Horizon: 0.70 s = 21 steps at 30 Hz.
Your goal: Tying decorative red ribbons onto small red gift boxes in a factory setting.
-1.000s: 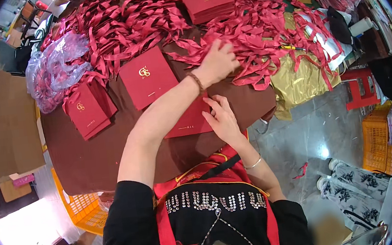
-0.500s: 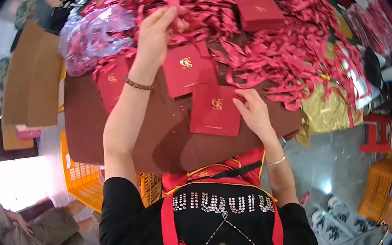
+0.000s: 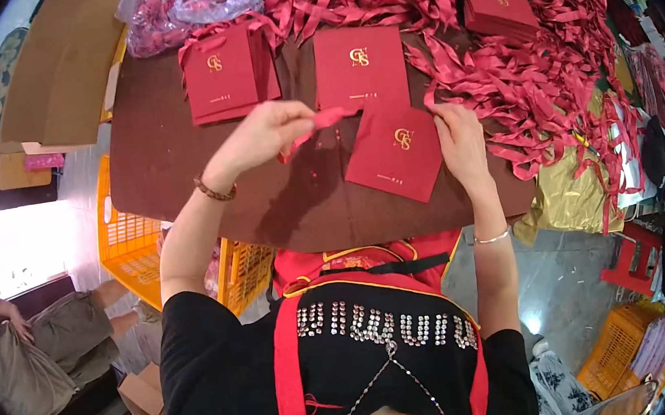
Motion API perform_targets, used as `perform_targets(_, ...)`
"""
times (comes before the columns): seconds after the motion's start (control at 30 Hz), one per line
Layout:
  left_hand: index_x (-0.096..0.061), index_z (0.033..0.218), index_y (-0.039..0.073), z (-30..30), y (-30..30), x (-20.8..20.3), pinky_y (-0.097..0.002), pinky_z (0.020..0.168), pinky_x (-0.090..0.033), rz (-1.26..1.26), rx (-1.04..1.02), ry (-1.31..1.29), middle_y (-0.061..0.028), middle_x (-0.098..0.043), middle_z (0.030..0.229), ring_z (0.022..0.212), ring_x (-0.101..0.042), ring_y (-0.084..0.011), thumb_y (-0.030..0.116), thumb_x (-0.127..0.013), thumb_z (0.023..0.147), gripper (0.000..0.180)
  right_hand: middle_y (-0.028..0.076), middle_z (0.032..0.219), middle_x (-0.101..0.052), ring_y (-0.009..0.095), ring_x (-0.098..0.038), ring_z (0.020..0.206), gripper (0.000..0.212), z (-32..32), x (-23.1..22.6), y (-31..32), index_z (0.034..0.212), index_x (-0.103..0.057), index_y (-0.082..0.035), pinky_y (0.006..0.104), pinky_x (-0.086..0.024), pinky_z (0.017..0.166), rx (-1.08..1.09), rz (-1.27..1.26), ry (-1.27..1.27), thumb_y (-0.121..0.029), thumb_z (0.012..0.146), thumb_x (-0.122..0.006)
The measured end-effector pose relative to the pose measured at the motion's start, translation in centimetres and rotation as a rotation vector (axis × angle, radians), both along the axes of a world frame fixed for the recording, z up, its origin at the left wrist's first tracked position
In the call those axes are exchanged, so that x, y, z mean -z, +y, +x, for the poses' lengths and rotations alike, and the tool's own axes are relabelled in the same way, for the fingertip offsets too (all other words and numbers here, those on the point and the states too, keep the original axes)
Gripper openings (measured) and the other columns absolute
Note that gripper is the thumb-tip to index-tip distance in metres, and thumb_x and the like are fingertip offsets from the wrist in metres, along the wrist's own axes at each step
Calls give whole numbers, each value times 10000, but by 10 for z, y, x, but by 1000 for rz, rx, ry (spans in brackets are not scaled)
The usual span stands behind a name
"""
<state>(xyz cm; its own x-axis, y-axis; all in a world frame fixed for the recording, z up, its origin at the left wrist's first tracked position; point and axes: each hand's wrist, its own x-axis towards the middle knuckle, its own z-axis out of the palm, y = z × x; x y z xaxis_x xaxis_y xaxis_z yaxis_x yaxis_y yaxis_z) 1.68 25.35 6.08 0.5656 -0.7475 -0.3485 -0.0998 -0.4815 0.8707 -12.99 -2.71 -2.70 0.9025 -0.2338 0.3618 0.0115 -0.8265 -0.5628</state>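
Observation:
A flat red paper pouch (image 3: 391,160) with a gold emblem lies tilted near the middle of the brown tabletop (image 3: 181,171). My right hand (image 3: 460,140) grips its upper right corner, thumb on the front. Just left of the pouch, my left hand (image 3: 267,137) pinches a pinkish-red ribbon (image 3: 332,116), whose end reaches toward the pouch's top edge; whether the two join there I cannot make out. Behind, partly overlapped by this pouch, rests a stack of matching pouches (image 3: 360,65). More pouches (image 3: 221,77) lie farther left, a ribbon along their top.
Loose ribbons (image 3: 492,99) heap across the far and right side of the table. Another pouch stack (image 3: 500,4) sits among them, and a clear plastic bag (image 3: 187,11) lies far left. Orange crates (image 3: 128,247) stand below the left edge. A seated person (image 3: 45,347) is at lower left.
My left hand has come down and nearer from the far ribbon heap, bringing the ribbon beside the pouch. My right hand now holds the pouch's corner, and the pouch is tilted more. The view has shifted.

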Motion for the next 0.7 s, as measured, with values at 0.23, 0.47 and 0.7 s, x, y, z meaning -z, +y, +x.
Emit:
perform_targets(0.23, -620, 1032, 125, -53, 20, 63, -377, 662, -459, 385, 109, -984, -73, -593, 825, 772, -584, -250, 273, -656, 781, 294, 70, 1071, -557, 289, -541, 926, 217, 4, -11, 13, 1025, -644, -111, 362, -441, 771, 28, -324, -9, -153, 812, -639)
perform_targets(0.47, -597, 1069, 124, -76, -9, 67, -362, 716, -386, 334, -58, -1153, -38, -563, 895, 857, -520, -223, 300, -662, 777, 347, 137, 924, -593, 300, -569, 875, 184, 16, -10, 13, 1022, -609, -20, 372, -452, 770, -90, 2, 7, -88, 855, -572)
perform_targets(0.7, -628, 937, 142, -72, -34, 97, -347, 695, -359, 213, -127, -1211, -13, -539, 820, 806, -511, -197, 245, -658, 783, 188, 168, 971, -618, 325, -584, 935, 207, 18, 5, 5, 1037, -605, 2, 372, -455, 821, -117, 24, 104, -106, 867, -558)
